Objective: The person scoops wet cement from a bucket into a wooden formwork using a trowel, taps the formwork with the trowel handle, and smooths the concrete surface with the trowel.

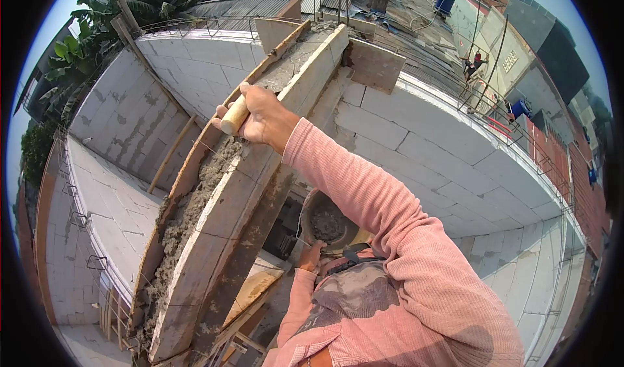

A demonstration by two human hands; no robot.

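My right hand (265,115) is closed around the thick wooden handle (235,116) of a trowel, over the top of a narrow beam form. The trowel's blade is hidden behind the hand. Wet concrete (198,204) fills the form, rough on the near stretch and smoother beyond the hand. Boards line both sides, the pale near board (218,227) and a thin brown far board (170,217). Lower down, my left hand (312,255) grips the rim of a bucket (304,212), which has grey mix (328,224) inside and sits close to my body.
White block walls (416,139) stand on both sides, with steel rebar cages (500,130) along their tops. A square board (374,66) juts out by the form's far end. Timber planks (253,292) lie below the form. Corrugated roofs (416,45) and banana plants (140,6) are beyond.
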